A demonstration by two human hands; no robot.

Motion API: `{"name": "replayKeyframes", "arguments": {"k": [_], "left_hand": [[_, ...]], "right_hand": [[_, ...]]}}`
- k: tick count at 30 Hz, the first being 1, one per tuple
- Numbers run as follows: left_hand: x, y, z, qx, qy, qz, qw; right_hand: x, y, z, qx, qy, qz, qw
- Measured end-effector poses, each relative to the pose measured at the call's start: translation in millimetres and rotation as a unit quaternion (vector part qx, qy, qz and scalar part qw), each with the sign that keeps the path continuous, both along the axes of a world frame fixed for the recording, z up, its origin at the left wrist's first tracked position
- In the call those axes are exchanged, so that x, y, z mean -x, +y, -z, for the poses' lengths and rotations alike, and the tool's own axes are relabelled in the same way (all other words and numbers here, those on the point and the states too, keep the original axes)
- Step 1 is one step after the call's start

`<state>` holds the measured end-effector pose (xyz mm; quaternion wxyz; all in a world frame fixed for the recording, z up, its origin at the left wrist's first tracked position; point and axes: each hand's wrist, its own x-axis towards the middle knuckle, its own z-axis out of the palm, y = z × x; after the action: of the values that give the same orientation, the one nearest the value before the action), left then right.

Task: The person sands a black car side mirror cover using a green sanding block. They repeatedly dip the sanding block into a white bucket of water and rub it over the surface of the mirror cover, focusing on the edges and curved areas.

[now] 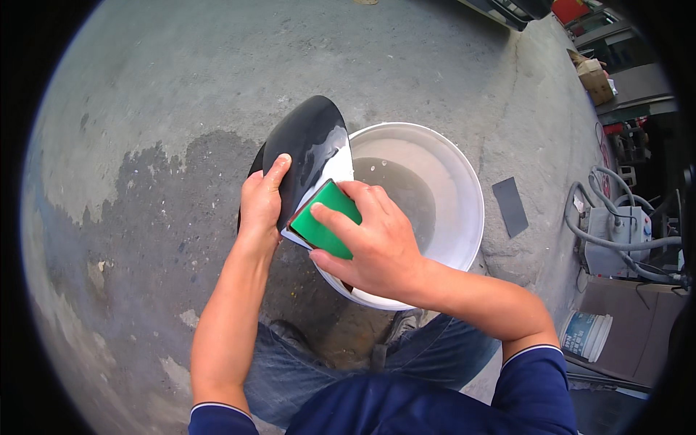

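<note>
My left hand [262, 199] grips a glossy black curved shell [303, 134], which looks like a car's side mirror cover, with the thumb on its outer face. Part of its right side is whitish. Against that lighter patch my right hand [377, 239] presses a green sanding block [326, 221], fingers and thumb spread around its edges. A brownish sheet, apparently sandpaper, shows along the block's edge; its underside is hidden. Both hands are over the left rim of a white bucket [464, 163] holding cloudy water [395, 185].
On the concrete floor right of the bucket lies a dark grey sheet [511, 207]. Farther right are a grey box with thick hoses [616, 232] and a small white pail [587, 336]. A cardboard box [594, 81] sits at the far right. Wet floor [159, 217] spreads to the left.
</note>
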<state>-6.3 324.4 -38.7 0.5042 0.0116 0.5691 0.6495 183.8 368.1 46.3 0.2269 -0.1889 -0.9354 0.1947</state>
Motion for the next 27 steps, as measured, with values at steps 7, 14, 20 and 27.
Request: {"name": "replayKeyframes", "arguments": {"k": [7,14,20,27], "left_hand": [[1,4,7,-0.001,-0.084,-0.048,0.995],[-10,-7,-5,0.01,-0.038,-0.066,0.997],[-16,-15,-12,-0.038,-0.066,-0.069,0.995],[-21,-8,-11,-0.057,-0.078,-0.073,0.993]], "right_hand": [[18,55,12,0.021,-0.013,0.147,0.989],[20,54,13,0.028,-0.017,0.161,0.986],[19,33,12,0.014,-0.02,0.147,0.989],[9,24,2,-0.041,-0.032,0.071,0.996]]}}
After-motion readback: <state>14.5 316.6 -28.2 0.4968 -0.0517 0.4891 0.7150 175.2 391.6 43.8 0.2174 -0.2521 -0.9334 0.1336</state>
